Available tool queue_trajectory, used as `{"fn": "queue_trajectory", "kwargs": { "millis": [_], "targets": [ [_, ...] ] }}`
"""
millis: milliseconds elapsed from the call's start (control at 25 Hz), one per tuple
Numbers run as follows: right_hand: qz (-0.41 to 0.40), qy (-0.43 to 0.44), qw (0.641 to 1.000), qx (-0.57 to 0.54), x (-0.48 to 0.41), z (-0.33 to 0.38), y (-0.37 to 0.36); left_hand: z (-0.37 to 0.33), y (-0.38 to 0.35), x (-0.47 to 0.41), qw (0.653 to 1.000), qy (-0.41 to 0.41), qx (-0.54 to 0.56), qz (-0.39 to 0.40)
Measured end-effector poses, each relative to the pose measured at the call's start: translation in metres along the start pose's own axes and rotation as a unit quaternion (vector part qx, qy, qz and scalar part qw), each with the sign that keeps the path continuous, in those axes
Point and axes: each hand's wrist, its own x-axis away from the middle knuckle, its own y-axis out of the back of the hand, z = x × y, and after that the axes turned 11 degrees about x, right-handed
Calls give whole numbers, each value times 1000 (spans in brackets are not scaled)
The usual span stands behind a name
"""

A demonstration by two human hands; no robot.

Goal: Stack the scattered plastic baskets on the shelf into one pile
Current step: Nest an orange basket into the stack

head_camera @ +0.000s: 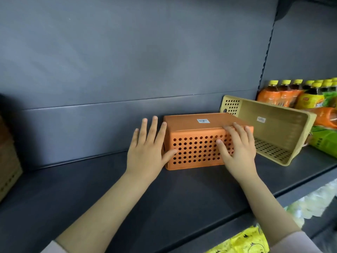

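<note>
An orange perforated basket (197, 143) sits upside down on the dark shelf (91, 189), a white label on its upturned bottom. My left hand (147, 148) lies flat against its left end, fingers straight, thumb touching the front wall. My right hand (237, 148) rests on its front right corner, fingers over the top edge. A beige basket (277, 125) lies tipped on its side just behind and to the right, its opening facing me. Part of a brown basket (7, 161) shows at the far left edge.
Bottles with yellow caps (291, 94) and green and orange packs (326, 132) crowd the shelf's right end behind the beige basket. Yellow and white packets (246, 240) lie on the shelf below. The shelf's back panel (127, 61) is bare.
</note>
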Motion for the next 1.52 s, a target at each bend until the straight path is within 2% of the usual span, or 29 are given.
{"fn": "queue_trajectory", "kwargs": {
  "millis": [80,160,200,280,360,480,640,720,760,840,880,960,1000,1080,1120,1240,1280,1320,1480,1520],
  "targets": [
    [-4,-4,1000,-23,-2,-2,-3,-14,-5,-6,999,14,44,9],
    [-15,7,1000,-8,-2,-5,-4,-28,-8,-8,989,63,126,42],
    [-25,17,1000,6,-1,-6,-4,-33,-10,-8,976,102,184,64],
    [-45,36,998,15,2,-5,-3,-41,-9,-4,925,174,330,78],
    [-51,50,997,-9,6,-3,-1,-46,-4,2,877,209,431,25],
    [-28,49,997,-60,11,1,1,-51,8,2,848,237,471,-59],
    [17,34,994,-99,16,6,4,-53,15,0,804,277,522,-68],
    [22,23,994,-103,17,8,5,-53,17,-1,761,310,567,-63],
    [11,10,996,-91,17,7,5,-53,19,-1,728,335,596,-55],
    [-14,-64,995,-80,15,4,8,-50,24,-1,660,385,645,-26],
    [-5,-119,987,-109,13,3,11,-49,26,0,644,398,653,-11],
    [49,-200,952,-225,11,-1,12,-44,25,1,639,401,656,11],
    [72,-206,938,-269,11,-2,12,-42,24,1,634,395,664,16],
    [63,-188,929,-311,9,-7,12,-39,24,1,633,369,680,18],
    [49,-185,924,-331,9,-8,11,-36,23,-1,647,346,680,11],
    [58,-187,901,-388,10,-3,14,-31,24,-2,717,240,654,-16],
    [58,-186,898,-396,10,-3,14,-32,23,-1,724,216,655,-28],
    [56,-184,894,-405,11,-5,13,-32,22,-1,713,205,668,-51],
    [71,-197,877,-432,11,-9,15,-34,29,-3,590,284,745,-126],
    [81,-191,872,-443,11,-9,16,-33,28,-4,581,303,743,-138]
  ]
}}
